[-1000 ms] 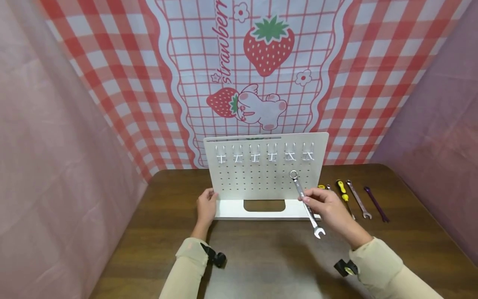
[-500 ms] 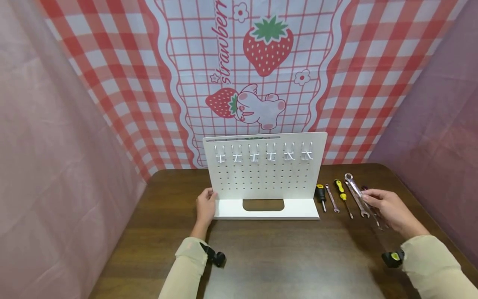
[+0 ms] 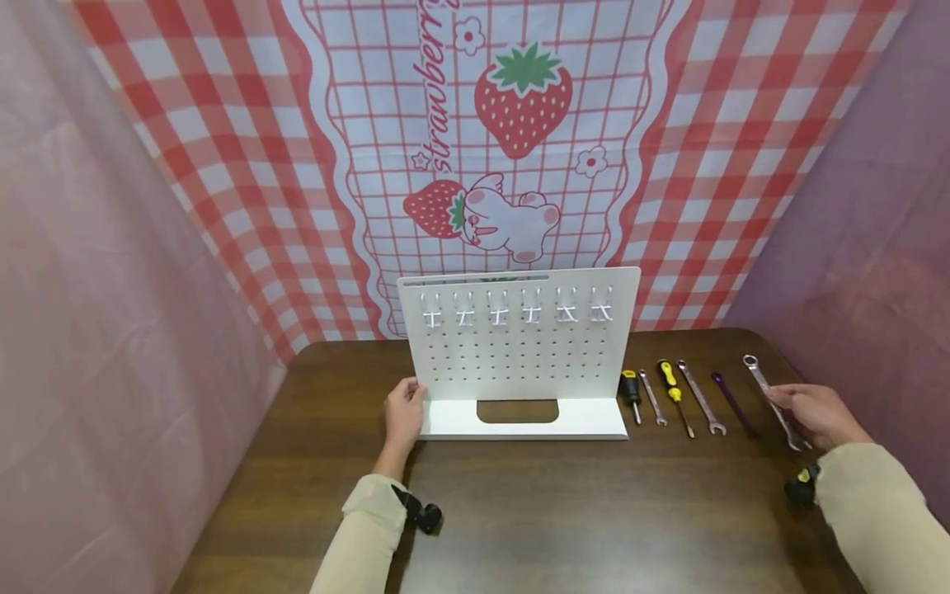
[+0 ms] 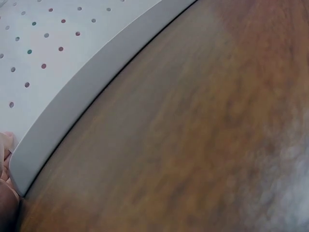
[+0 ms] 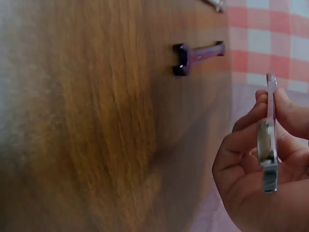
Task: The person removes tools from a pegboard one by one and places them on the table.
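A silver combination wrench is pinched between the thumb and fingers of my right hand, over the right end of the table. In the right wrist view this wrench is seen nearly edge-on, raised above the tabletop. My left hand holds the lower left edge of a white pegboard, thumb at the front; its other fingers are partly hidden. Just a bit of that hand shows in the left wrist view, beside the corner of the board's base. White hooks line the board's upper part.
Right of the board lie a stubby black-and-yellow screwdriver, a small wrench, a longer yellow screwdriver, another silver wrench and a purple wrench. A checked cloth hangs behind the brown table.
My right hand has carried the silver wrench from in front of the pegboard across to the right, past the row of tools to beyond the purple wrench. The left hand has stayed at the board.
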Tool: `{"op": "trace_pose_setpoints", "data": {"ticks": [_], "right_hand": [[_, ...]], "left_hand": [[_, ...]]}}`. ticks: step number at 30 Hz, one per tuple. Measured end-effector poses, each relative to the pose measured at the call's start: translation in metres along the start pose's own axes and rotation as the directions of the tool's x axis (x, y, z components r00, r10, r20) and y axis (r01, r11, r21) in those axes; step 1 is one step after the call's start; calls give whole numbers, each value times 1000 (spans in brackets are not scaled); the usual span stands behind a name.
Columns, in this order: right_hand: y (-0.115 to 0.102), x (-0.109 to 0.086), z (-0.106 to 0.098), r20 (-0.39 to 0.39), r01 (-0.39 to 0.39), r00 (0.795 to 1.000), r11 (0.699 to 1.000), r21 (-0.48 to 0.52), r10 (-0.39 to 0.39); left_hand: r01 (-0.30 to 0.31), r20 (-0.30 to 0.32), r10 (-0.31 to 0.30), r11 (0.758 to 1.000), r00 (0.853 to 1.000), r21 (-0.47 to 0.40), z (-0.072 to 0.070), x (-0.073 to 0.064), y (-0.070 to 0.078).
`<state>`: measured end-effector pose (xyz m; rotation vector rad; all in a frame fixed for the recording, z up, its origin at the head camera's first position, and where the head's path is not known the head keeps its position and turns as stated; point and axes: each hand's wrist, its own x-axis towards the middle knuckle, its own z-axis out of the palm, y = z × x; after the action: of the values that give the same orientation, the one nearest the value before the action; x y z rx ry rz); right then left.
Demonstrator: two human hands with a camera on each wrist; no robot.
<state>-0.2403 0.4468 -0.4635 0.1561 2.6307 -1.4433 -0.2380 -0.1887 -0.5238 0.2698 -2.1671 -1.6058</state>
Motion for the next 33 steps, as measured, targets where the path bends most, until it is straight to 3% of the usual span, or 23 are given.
{"op": "trace_pose_setpoints", "data": {"ticks": [6,8,11,13,15,33], "right_hand": [[13,19,5,-108,27,994,998,-54,-33],[16,25,7,-139,49,988,990,-134,-68],[20,30,9,-160,50,982,958,-283,-98],[22,32,8,-168,47,978,921,-388,-121],[24,34,8,-165,44,978,899,-436,-128],[17,35,14,-193,44,967,860,-508,-164]], "left_hand": [[-7,2,7,1000,1000,2,-1,1,-2],[0,0,0,1000,1000,10,-1,2,-2],[10,1,-10,1000,1000,18,-1,1,-2],[14,2,-14,1000,1000,23,-1,0,-1],[14,1,-14,1000,1000,22,0,-1,-1],[-6,-13,7,1000,1000,18,1,2,-4]]}}
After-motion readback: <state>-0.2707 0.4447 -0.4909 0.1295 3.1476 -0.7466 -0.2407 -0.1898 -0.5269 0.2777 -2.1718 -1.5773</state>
